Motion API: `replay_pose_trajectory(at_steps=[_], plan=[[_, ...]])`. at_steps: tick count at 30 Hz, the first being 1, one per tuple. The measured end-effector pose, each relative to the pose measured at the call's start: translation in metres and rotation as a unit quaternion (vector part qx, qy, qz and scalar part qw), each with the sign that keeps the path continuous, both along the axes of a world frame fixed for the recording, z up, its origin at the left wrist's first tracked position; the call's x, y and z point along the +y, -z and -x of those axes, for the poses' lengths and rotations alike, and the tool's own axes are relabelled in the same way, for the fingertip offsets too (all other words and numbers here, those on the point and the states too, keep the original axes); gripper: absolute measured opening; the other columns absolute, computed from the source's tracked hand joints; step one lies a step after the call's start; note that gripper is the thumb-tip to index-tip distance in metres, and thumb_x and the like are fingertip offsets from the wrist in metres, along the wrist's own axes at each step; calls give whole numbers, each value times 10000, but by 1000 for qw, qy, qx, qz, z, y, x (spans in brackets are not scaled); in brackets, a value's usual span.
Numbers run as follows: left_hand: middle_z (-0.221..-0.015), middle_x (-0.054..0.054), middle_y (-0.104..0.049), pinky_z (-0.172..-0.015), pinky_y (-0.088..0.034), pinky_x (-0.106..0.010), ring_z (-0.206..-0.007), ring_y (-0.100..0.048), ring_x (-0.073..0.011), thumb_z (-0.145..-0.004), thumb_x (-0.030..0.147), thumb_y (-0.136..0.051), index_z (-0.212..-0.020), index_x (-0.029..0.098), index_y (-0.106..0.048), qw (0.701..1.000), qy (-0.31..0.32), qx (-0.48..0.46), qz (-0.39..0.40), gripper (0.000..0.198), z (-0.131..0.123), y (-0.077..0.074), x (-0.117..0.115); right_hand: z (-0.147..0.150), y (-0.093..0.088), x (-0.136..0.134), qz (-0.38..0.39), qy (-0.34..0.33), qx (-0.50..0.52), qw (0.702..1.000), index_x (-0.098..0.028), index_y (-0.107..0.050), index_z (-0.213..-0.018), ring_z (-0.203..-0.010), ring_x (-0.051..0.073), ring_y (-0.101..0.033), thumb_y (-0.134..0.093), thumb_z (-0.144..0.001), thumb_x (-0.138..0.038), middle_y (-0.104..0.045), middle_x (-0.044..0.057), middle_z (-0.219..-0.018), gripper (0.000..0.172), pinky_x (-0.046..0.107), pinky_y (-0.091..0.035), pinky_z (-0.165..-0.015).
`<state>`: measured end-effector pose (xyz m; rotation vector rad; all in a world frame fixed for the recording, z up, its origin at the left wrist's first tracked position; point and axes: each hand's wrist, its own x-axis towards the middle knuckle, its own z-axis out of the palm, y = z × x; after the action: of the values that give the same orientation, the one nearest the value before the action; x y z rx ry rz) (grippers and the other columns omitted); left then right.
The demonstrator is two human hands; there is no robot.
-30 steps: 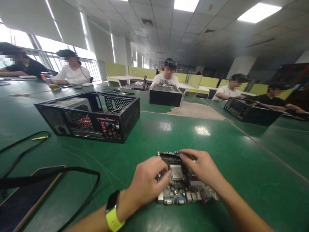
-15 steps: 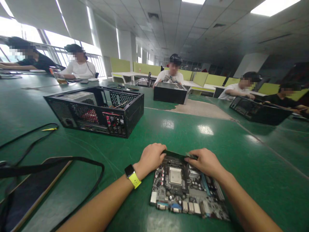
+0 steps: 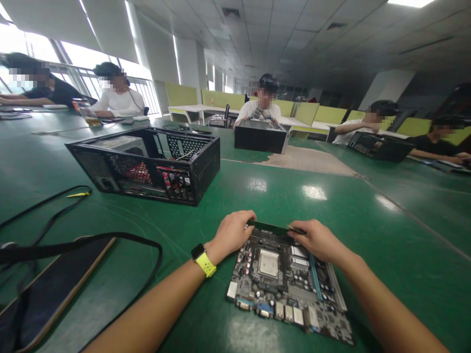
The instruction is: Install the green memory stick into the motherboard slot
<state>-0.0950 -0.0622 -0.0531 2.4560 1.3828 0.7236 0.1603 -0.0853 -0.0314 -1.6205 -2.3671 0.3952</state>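
A motherboard (image 3: pixel 287 287) lies flat on the green table (image 3: pixel 294 196) in front of me, its square processor near the middle and its ports toward me. Along its far edge stands a long green memory stick (image 3: pixel 270 227). My left hand (image 3: pixel 231 234), with a yellow-strapped watch on the wrist, is curled over the stick's left end. At the right end my right hand (image 3: pixel 316 239) is closed on the stick as well. Both hands hold it edge-down against the board.
An open black computer case (image 3: pixel 147 166) sits to the far left. A phone (image 3: pixel 47 289) and black cables (image 3: pixel 121 240) lie at my near left. Across the table several people sit, some with other black cases (image 3: pixel 261 137).
My hands moved from the middle of the board to its far edge and now hold the memory stick at both ends. The view has drawn closer over the board.
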Motion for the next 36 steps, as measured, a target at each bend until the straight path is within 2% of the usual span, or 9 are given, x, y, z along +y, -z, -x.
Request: replay_pose_trajectory(at_steps=[6,12,17,21,32,36], plan=[[-896,-18,-626,-762,-450,-291,-853,-587,-185,-760,98,-513,-935,210,-590,999,32,-27,2,222,-1,0,0,-9,-1,1,28,-14,49,998,-206,-698,-883,-753,177,-621,-468,-875,-355,-699,29,-801,274,279,-440,-708],[-867,-13,-626,-749,-440,-285,-830,-583,-180,-760,109,-504,-900,216,-604,999,36,-24,6,203,0,7,4,-2,0,-1,29,-3,-14,999,-225,-717,-826,-720,172,-622,-495,-851,-326,-708,38,-780,246,266,-426,-657],[-883,-11,-637,-762,-450,-288,-840,-589,-182,-754,119,-506,-910,222,-610,998,52,-21,11,214,1,7,3,-2,-1,0,38,-8,8,999,-261,-726,-955,-831,200,-652,-533,-832,-354,-730,39,-904,247,292,-460,-739],[-901,-20,-649,-780,-453,-292,-853,-594,-186,-753,126,-500,-926,213,-615,998,58,-27,15,226,1,6,5,-5,-1,1,41,-11,24,999,-254,-725,-977,-876,207,-656,-544,-826,-357,-732,34,-955,256,304,-470,-780],[-948,-29,-677,-795,-452,-277,-887,-608,-187,-753,128,-477,-935,199,-635,994,83,-60,34,252,6,6,10,-11,0,4,53,7,38,998,-234,-723,-981,-855,208,-659,-587,-796,-396,-733,39,-949,281,300,-473,-772],[-930,-30,-687,-775,-448,-270,-875,-617,-185,-793,159,-475,-919,195,-644,994,79,-63,34,215,6,5,11,-11,-1,5,45,5,19,999,-220,-728,-890,-786,195,-653,-544,-820,-352,-731,41,-847,237,283,-462,-721]])
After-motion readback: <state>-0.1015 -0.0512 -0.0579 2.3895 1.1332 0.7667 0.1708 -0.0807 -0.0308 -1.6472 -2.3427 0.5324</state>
